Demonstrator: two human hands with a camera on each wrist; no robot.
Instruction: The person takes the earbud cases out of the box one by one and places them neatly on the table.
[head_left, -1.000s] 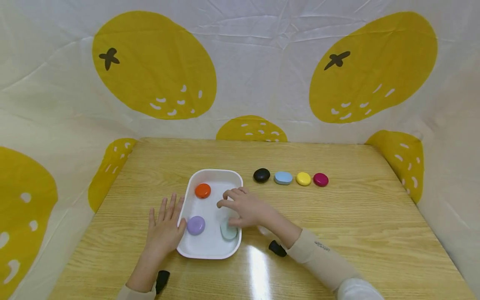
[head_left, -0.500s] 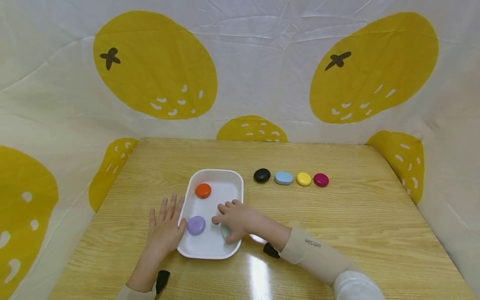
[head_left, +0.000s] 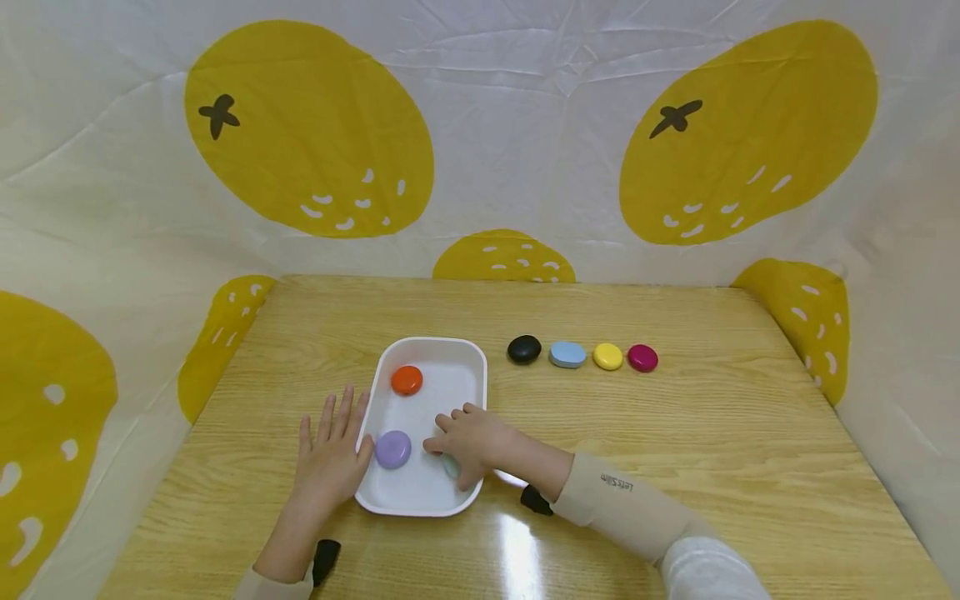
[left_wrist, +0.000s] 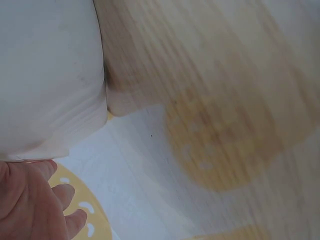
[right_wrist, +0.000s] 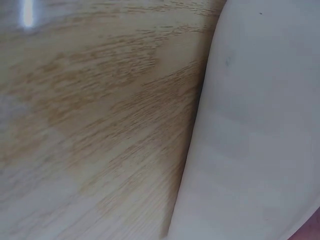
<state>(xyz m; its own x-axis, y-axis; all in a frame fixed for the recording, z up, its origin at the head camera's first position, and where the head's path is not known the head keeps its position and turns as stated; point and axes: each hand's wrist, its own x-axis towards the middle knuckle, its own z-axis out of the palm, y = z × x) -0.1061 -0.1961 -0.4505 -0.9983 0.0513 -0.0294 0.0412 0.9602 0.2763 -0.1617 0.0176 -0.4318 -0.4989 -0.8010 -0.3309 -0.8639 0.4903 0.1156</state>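
Note:
A white tray [head_left: 420, 498] stands on the wooden table. Against its left side lies my left hand [head_left: 330, 462], fingers spread and straight, thumb touching the rim. The fingertips of this left hand [left_wrist: 37, 205] show beside the tray's outer wall [left_wrist: 50, 75] in the left wrist view. My right hand [head_left: 476, 442] reaches over the tray's right rim and grips a pale green smooth piece [head_left: 451, 466] between thumb and fingers. Most of that piece is hidden under the hand. A purple round piece [head_left: 393, 450] and an orange-red one [head_left: 407, 381] lie in the tray.
To the right of the tray, a black piece [head_left: 524, 350], a light blue oval [head_left: 567, 354], a yellow piece [head_left: 607, 357] and a crimson piece [head_left: 642, 358] form a row. A white cloth with yellow fruit shapes [head_left: 307, 129] hangs behind the table.
My right hand has come down and toward me inside the tray, and its fingers have closed around the pale green piece. The left hand has stayed in place.

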